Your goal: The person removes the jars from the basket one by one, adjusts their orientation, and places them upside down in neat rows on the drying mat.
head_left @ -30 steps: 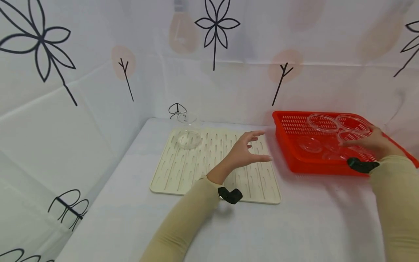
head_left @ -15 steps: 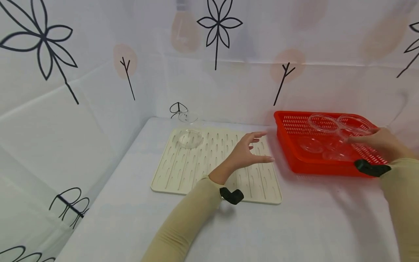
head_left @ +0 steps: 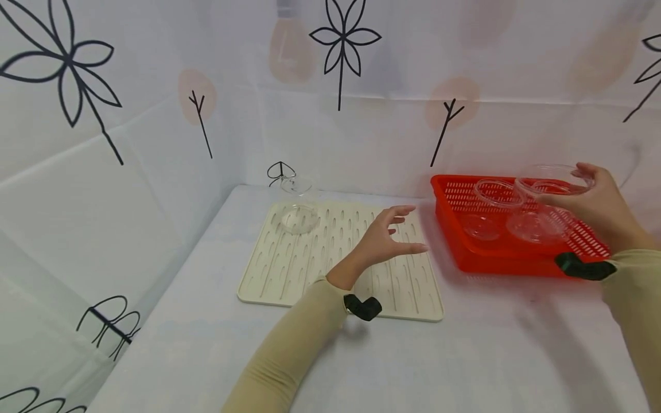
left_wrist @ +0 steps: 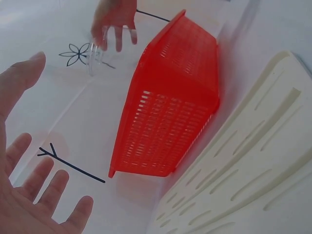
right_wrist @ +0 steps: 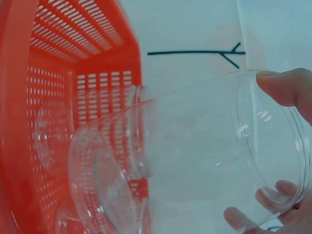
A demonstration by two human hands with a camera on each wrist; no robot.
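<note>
A clear plastic jar is in my right hand, gripped near its rim with the thumb on one side and fingers on the other. In the head view it is above the red basket, base tilted toward the basket. Other clear jars stand inside the basket, partly seen through the held one. My left hand hovers over the right part of the cream ridged mat, thumb and fingers spread apart around nothing. On the mat's back left corner stands another clear jar.
A white cloth with black flower and twig drawings hangs behind and at the left. The white table extends in front of the mat and basket. In the left wrist view, the perforated basket wall rises beside the mat.
My right hand has lifted a jar up from among the others in the basket, its rim now above theirs. The left hand has stayed nearly still over the mat.
</note>
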